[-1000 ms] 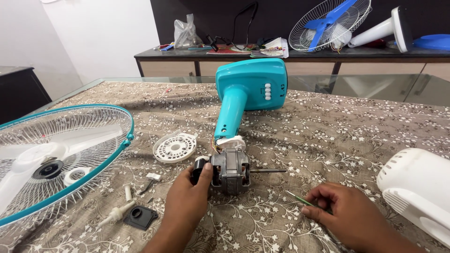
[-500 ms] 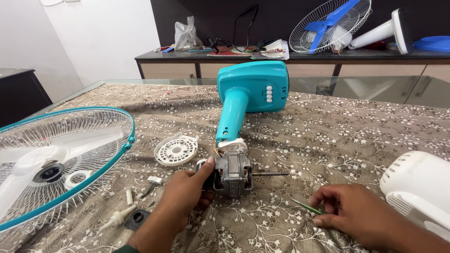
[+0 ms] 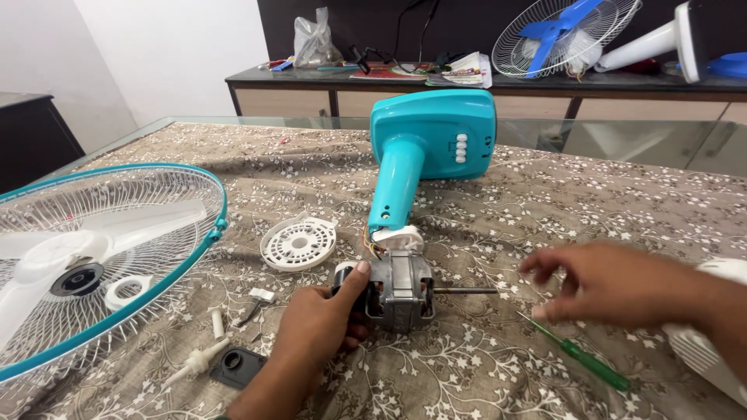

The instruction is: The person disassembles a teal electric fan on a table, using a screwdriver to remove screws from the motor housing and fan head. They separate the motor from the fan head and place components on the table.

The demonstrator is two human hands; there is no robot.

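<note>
The left hand [image 3: 323, 319] is curled in a grip, thumb up; the right hand [image 3: 615, 284] hovers with fingers spread loosely.

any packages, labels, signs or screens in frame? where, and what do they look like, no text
Plastic bag: on the back counter, left end; crumpled, clear-greyish, tied at the top.
Papers or booklets: on the same counter, centre; a flat stack, white with red and dark print.
Marking on the fan base: beside the white buttons of the teal base; small and dark.
No signs or screens show.
Neither the left hand, on the motor, nor the right hand touches any of them.
</note>
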